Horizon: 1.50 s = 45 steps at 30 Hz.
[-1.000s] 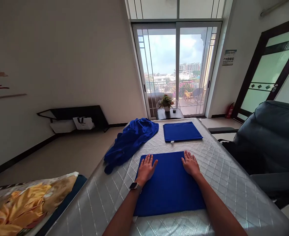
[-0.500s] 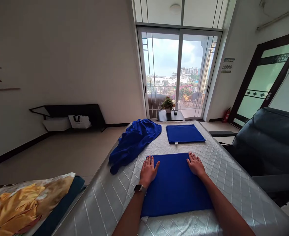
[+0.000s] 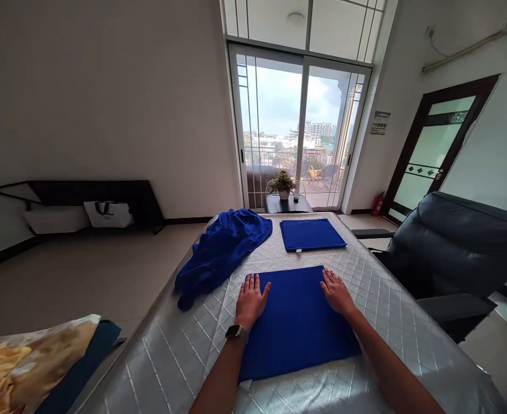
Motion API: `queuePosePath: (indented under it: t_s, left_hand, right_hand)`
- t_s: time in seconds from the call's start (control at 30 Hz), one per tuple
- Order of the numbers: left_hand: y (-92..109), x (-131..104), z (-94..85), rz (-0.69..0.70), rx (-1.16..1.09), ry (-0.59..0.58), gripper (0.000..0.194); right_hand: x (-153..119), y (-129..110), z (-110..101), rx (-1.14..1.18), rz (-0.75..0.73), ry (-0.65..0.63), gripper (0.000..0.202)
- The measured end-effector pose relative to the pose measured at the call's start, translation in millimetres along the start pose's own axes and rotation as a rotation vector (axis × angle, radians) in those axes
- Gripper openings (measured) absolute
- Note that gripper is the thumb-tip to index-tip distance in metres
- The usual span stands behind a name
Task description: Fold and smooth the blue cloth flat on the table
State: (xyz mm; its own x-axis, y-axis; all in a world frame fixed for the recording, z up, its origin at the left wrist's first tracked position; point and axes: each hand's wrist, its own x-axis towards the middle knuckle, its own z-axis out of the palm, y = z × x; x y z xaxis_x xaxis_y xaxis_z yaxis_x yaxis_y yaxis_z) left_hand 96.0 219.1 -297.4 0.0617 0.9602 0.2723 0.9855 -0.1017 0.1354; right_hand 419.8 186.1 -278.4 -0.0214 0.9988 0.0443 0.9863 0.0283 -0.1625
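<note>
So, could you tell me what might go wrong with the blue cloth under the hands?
The flat blue cloth could wrinkle if the left hand or right hand drags sideways. The crumpled blue cloth, lying along the mattress's left edge, might slip off if nudged.

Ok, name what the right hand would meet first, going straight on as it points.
Across a strip of silvery quilted surface, the right hand would probably meet the flat blue cloth farther up, though depth is unclear from one view.
</note>
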Motion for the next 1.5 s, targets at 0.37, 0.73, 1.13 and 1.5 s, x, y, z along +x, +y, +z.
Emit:
queuePosePath:
  t_s: [0.37,0.73,1.13,1.5]
  left_hand:
    - [-4,2,-14.3,0.048,0.089,0.030,0.077]
    - [154,-16,-22.5,0.526,-0.079,-0.024,0.064]
    - [137,-18,15.2,0.367,-0.093,-0.089,0.061]
    - [-21,-39,-2.3,0.097,0.069,-0.086,0.069]
  right_hand:
    - [-8,-3,7,0.076,0.032,-0.064,0.066]
    - [-9,-1,3,0.114,0.005,-0.077,0.066]
    - [-9,-2,4,0.109,0.009,-0.069,0.066]
    - [-8,0,12,0.073,0.020,-0.057,0.067]
